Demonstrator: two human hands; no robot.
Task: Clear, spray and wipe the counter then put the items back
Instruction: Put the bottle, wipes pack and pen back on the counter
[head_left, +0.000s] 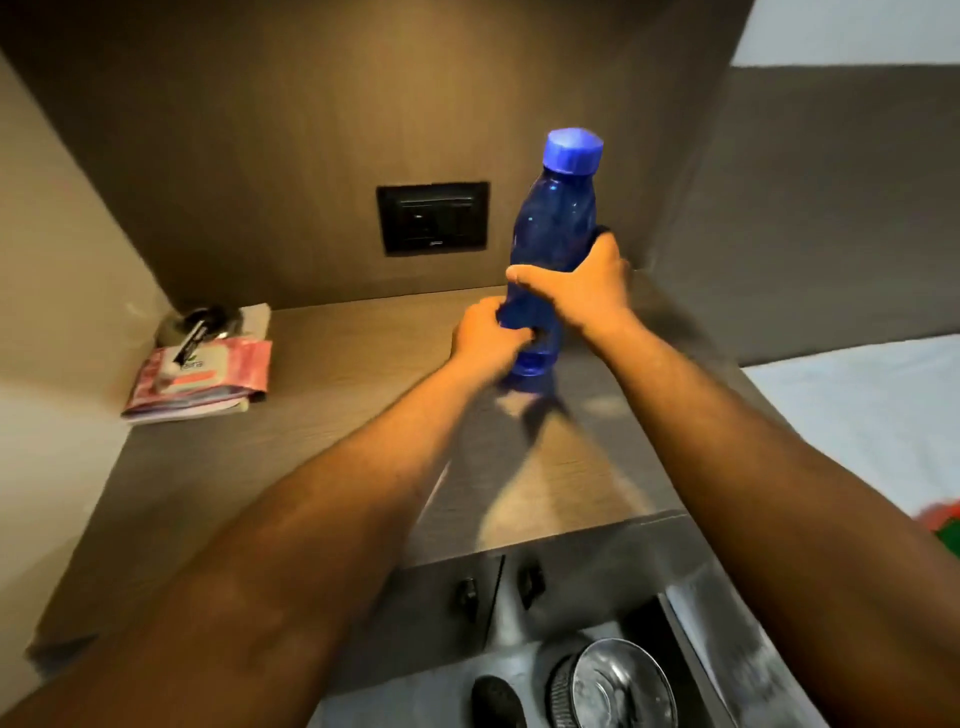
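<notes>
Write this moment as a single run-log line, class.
stage: handling item | left hand: grips blue bottle low | right hand: grips its middle | bottle: upright, capped, at counter back | left corner: pink packet stack

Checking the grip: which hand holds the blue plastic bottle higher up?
The right hand, wrapped around the blue plastic bottle at mid-body; the left hand grips near its base.

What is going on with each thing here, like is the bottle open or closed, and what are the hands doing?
blue bottle: upright, cap on, held in both hands.
left hand: grips the bottle low down.
right hand: grips the bottle's middle.
pink wipes pack: lying flat on the counter, flap closed.
counter: wipes pack and other small things in its left corner.
wall socket: nothing plugged in.
</notes>
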